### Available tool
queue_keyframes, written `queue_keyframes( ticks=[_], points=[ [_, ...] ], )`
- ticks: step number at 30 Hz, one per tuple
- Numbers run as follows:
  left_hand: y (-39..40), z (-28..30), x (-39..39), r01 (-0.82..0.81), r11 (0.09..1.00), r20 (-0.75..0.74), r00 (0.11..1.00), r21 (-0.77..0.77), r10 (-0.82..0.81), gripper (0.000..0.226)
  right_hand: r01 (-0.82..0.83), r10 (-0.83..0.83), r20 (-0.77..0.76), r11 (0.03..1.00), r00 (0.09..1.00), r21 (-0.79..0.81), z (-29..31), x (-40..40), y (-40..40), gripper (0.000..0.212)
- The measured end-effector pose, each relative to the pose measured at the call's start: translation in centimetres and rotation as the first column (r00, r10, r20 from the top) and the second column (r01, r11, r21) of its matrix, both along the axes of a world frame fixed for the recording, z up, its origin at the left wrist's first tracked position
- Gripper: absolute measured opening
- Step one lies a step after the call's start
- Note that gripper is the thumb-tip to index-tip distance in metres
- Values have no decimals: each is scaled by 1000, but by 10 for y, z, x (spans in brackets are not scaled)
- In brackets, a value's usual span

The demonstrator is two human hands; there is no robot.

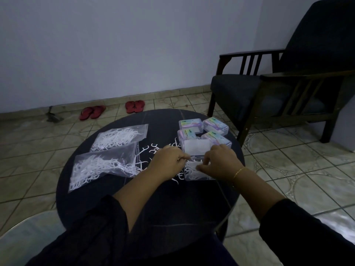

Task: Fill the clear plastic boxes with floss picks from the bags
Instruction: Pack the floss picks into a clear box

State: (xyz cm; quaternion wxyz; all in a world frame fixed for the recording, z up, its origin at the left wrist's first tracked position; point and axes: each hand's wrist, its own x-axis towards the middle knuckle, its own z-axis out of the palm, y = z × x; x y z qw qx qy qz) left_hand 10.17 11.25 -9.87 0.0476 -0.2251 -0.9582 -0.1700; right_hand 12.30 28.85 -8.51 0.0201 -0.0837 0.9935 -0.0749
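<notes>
Near bag (99,167): A clear plastic bag of white floss picks lies on the left of the round dark table (153,200), its long axis running from the near left up toward the centre; its mouth faces right, and single picks inside cannot be told apart.
Far bag (121,138): A second clear bag of picks lies just behind the first, slanted the same way.
Loose picks (151,148): White floss picks lie scattered on the table between the bags and the boxes, pointing every way; several are hidden under the hands.
Left hand (168,163): Fingers curled, thumb and forefinger pinching a small white pick at the left edge of the open box; how much of the pick it holds is blurred.
Open box (196,170): A clear plastic box sits near the table's centre right, its lid raised behind it; white picks lie jumbled inside, partly covered by both hands.
Right hand (220,163): Bent fingertips press down on the picks in the box; a thin gold bracelet (239,172) circles the wrist.
Closed boxes (203,129): Four clear boxes with coloured labels stand clustered behind the open one, the nearest partly hidden by the lid.
Armchair (278,89): A dark armchair stands at right, cut off by the edge.
</notes>
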Motion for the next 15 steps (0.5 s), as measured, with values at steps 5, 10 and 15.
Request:
queue_keyframes(
  ticks=[5, 10, 15],
  points=[
    [0, -3, 2, 9, 996, 76, 997, -91, -2, 51, -14, 14, 62, 1000, 998, -1, 2, 2, 5, 33],
    [-1, -7, 1, 21, 996, 80, 997, -85, -14, 49, -3, 4, 24, 999, 1000, -38, 4, 0, 9, 23],
    [-2, -10, -1, 29, 996, 88, 996, -84, -22, 40, 24, -24, 13, 1000, 1000, -14, 6, -1, 12, 22]
  ],
)
